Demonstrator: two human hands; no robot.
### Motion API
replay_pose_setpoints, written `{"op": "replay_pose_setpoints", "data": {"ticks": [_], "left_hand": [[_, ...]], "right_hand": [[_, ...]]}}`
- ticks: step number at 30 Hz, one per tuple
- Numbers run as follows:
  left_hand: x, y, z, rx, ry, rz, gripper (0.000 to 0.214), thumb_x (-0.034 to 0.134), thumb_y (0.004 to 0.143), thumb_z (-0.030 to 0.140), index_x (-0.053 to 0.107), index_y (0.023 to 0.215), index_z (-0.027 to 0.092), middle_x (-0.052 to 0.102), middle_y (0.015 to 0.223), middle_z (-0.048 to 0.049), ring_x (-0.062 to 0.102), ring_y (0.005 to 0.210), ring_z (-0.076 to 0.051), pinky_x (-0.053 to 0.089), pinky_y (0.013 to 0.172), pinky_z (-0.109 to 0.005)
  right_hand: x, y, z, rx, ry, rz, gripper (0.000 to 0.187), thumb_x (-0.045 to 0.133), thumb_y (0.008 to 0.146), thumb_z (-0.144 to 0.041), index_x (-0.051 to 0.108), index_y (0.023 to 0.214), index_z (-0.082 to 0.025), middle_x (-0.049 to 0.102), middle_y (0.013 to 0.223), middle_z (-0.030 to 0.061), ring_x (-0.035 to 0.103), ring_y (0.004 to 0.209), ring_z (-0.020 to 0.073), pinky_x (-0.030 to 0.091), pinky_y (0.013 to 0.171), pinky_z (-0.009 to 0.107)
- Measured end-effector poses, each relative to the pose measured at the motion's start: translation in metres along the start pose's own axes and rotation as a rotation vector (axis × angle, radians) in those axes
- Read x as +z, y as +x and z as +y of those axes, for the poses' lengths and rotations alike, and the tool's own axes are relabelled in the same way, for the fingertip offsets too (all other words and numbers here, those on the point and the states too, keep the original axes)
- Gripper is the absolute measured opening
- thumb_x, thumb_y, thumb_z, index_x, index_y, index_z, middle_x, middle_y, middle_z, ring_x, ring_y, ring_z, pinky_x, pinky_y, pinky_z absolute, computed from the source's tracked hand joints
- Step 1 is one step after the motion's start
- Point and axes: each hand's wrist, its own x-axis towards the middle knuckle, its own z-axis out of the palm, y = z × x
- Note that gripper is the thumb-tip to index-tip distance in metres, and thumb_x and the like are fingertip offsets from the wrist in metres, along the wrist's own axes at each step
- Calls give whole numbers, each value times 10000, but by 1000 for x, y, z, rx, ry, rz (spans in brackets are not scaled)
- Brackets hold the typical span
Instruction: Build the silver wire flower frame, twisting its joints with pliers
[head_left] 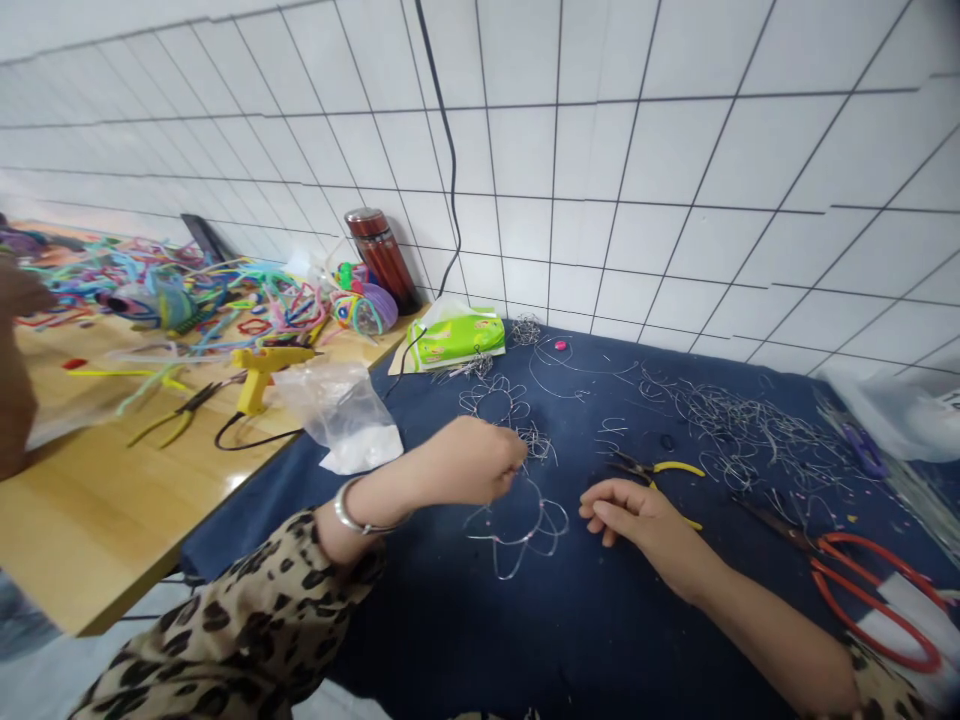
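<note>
My left hand point(469, 462) is curled closed, pinching thin silver wire at the upper edge of a looped wire shape point(517, 525) that lies on the dark blue cloth point(465, 620). My right hand point(641, 515) rests on the cloth just right of the wire shape, fingers loosely curled and pointing left, with nothing visible in them. Yellow-handled pliers point(664, 470) lie right behind my right hand. A silver bracelet point(352, 512) circles my left wrist.
Red-handled scissors point(862, 580) lie at the right. Scattered wire scraps point(735, 420) cover the far cloth. A green tissue pack point(457, 338), a plastic bag point(345, 410), a yellow glue gun point(262, 372), a brown flask point(382, 255) and colourful pipe cleaners point(187, 290) sit left. Another person's arm point(11, 370) shows at the left edge.
</note>
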Motion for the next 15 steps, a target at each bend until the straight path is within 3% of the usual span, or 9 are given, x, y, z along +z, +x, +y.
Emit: {"op": "replay_pose_setpoints", "data": {"ticks": [3, 8, 12, 15], "left_hand": [[19, 23, 20, 63, 56, 3, 79, 497, 693, 191, 575, 697, 203, 637, 702, -76, 561, 560, -180, 342, 487, -294], [45, 49, 37, 121, 48, 66, 81, 497, 739, 208, 575, 744, 188, 635, 726, -104, 597, 578, -198, 390, 468, -303], [51, 51, 31, 111, -20, 131, 131, 453, 818, 251, 569, 805, 192, 623, 778, -81, 601, 644, -190, 428, 519, -295], [46, 46, 10, 11, -63, 211, 159, 407, 858, 233, 562, 881, 202, 612, 837, -59, 594, 735, -185, 454, 604, -293]], "right_hand": [[-6, -2, -7, 12, -42, 31, 237, 501, 814, -355, 606, 957, -199, 625, 857, 33, 579, 761, 149, 459, 625, 276], [-26, -1, -10, 2, -266, 207, 243, 510, 798, -378, 599, 981, -245, 635, 876, 12, 596, 780, 172, 464, 669, 304], [-29, 0, -4, -103, -479, 320, 194, 490, 818, -367, 612, 938, -278, 638, 857, 1, 584, 736, 173, 451, 660, 312], [-22, 0, 2, -293, -597, 323, 168, 473, 834, -312, 617, 916, -281, 636, 919, 4, 583, 818, 182, 449, 742, 327]]}}
